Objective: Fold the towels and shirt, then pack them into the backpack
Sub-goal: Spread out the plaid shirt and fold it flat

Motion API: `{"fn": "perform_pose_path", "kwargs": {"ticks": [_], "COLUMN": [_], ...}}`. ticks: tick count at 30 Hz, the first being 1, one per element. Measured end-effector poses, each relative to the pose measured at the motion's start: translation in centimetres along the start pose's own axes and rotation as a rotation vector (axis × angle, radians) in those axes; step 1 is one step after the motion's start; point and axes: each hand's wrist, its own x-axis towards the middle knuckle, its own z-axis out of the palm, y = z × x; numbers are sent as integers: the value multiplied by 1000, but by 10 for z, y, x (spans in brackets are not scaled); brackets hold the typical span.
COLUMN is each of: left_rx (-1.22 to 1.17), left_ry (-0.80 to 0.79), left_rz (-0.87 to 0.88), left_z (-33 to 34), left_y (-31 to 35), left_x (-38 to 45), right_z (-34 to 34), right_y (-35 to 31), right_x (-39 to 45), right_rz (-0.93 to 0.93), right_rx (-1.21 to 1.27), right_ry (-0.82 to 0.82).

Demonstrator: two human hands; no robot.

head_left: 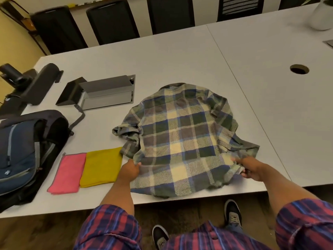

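a plaid shirt (182,139) lies spread out, back side up, on the big grey table (162,56), with its collar at the far end and its bottom edge close to the near side of the table. the left hand (129,171) pinches the cloth at the left side of the shirt, near the bottom, fingers curled on it. the right hand (251,170) grips the cloth at the right side, near the bottom too, and the shirt is a bit bunched up there. one sleeve is crumpled up on the left side of the shirt. just left of the shirt lies a folded yellow towel (101,167), and its far corner touches the shirt. a folded pink towel (67,173) lies right beside the yellow one, touching it. further left is a dark blue backpack (23,152), lying at the table's left end. behind the towels there is a grey box with an open lid (104,92) set in the table. black chairs (111,20) stand along the far side. a round hole (299,69) shows in the table on the right.
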Motion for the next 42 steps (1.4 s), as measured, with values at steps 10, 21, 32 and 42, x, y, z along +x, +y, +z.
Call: {"fn": "perform_pose_path", "kwargs": {"ticks": [10, 21, 32, 42], "left_rx": [314, 457, 432, 448], "left_ry": [-139, 157, -41, -54], "left_rz": [-117, 113, 15, -151], "left_z": [0, 18, 49, 39], "left_y": [-10, 30, 15, -2], "left_x": [5, -1, -13, -10], "right_z": [-17, 9, 11, 3], "right_y": [13, -21, -9, -6], "right_x": [4, -12, 11, -10], "right_rz": [179, 54, -266, -108], "right_rx": [-380, -1483, -1378, -1503], "right_ry": [96, 469, -129, -189]}}
